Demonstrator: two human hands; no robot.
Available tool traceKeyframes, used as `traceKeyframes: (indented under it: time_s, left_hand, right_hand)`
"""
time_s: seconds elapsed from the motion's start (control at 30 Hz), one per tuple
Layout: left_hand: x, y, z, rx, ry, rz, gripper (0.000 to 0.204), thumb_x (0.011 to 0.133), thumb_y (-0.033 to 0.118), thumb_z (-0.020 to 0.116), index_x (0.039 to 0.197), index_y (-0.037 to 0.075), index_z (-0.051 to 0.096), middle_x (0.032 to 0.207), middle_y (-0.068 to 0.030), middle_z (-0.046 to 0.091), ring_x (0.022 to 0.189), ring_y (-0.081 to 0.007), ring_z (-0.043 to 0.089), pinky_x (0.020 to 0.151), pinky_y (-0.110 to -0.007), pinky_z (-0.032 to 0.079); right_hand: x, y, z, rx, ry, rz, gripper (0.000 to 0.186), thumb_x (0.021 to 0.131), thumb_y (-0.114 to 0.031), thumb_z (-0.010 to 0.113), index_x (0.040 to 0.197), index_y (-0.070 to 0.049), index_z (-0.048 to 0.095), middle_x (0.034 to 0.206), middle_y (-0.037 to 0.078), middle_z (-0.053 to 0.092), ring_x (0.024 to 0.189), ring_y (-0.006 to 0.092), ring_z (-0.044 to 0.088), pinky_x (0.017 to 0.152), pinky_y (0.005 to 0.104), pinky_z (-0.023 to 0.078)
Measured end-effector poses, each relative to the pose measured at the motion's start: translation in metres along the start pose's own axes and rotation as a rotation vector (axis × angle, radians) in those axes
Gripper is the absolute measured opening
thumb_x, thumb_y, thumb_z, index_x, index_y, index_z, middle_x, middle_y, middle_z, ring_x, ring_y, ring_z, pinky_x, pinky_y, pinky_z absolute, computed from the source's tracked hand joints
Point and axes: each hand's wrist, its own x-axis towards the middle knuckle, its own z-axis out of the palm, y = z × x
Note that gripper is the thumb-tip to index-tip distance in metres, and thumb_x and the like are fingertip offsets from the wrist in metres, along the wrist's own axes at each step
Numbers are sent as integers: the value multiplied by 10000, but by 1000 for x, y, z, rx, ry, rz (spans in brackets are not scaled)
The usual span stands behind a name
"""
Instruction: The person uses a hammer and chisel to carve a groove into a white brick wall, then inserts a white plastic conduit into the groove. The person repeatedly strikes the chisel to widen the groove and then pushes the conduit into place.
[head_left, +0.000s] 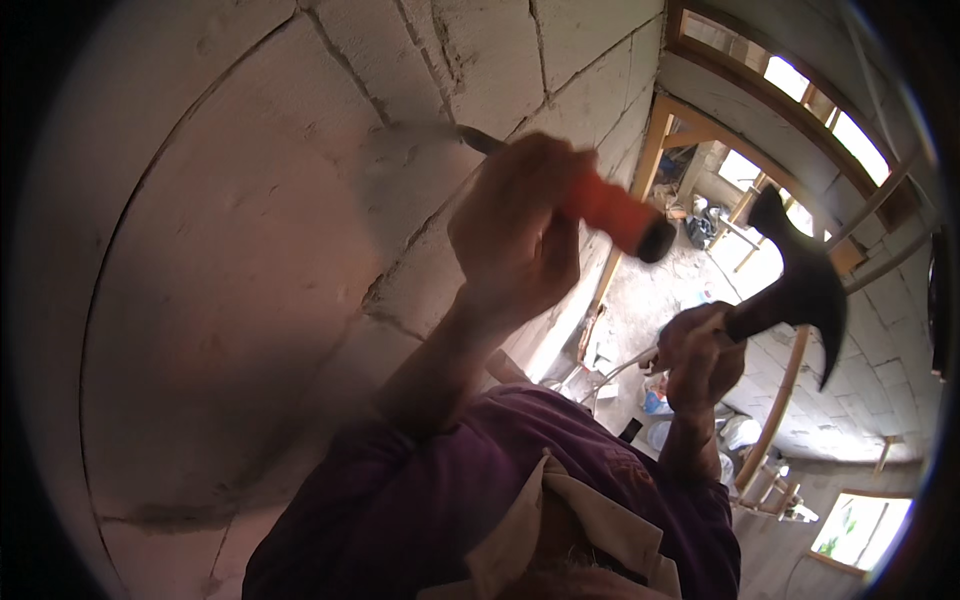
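The chisel (612,212) is sitting in the left hand (515,220), which is gripping it firmly; its blade (481,139) is pointing past the grip toward the block wall (250,240), contact being indiscernible. The right hand (700,355) is holding the hammer (797,280), head above the grip. A wooden door frame (655,142) is standing beyond.

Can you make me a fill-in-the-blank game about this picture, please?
1. The right hand grips a ____ with a curved claw.
2. The left hand holds an orange-handled tool whose handle end is ____.
3. The tool's metal end points toward the block ____.
4. The person's shirt is mostly ____.

Missing words: hammer; black; wall; purple.
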Motion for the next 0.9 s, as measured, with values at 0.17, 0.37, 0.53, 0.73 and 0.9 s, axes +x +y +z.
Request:
traceKeyframes:
  time_s: [0.17, 0.37, 0.53, 0.73, 0.9]
  left_hand:
    - [-6, 21, -15, 4, -41, 56, 424, 693, -19, 682, 1099, 99, 714, 1033, -119, 651, 802, -234, 687, 660, -319, 568]
    - [2, 21, -29, -33, 4, 43, 433, 680, -53, 663, 1092, 67, 720, 1022, -144, 643, 790, -222, 685, 649, -311, 566]
    - [4, 28, -26, -83, 48, 64, 415, 683, -75, 665, 1076, 47, 715, 991, -130, 646, 774, -214, 682, 625, -305, 559]
    - [11, 18, -32, -94, -22, 206, 395, 732, -79, 591, 1114, -47, 690, 1072, -197, 638, 797, -167, 640, 565, -258, 513]
    - [19, 16, -28, -122, 62, 219, 391, 723, -80, 592, 1098, -43, 694, 1007, -170, 659, 757, -153, 643, 527, -251, 495]
  right_hand:
    - [5, -15, 16, 292, 123, -114, 515, 981, -512, 550, 1100, -20, 457, 676, 74, 500, 500, 131, 452, 424, 249, 359]
    - [6, -13, 13, 182, -12, -77, 559, 974, -533, 542, 1088, 7, 455, 695, 78, 499, 524, 142, 488, 438, 268, 402]
    - [4, -7, 18, 161, -37, -114, 574, 969, -532, 550, 1066, 27, 462, 707, 83, 506, 531, 151, 504, 448, 272, 417]
    - [5, -17, 13, 63, -42, -206, 572, 961, -531, 564, 1074, 19, 457, 733, 93, 529, 526, 141, 493, 447, 270, 404]
    - [4, -29, -1, 161, 61, -376, 547, 978, -560, 496, 1152, -45, 430, 824, 127, 545, 565, 167, 478, 477, 287, 398]
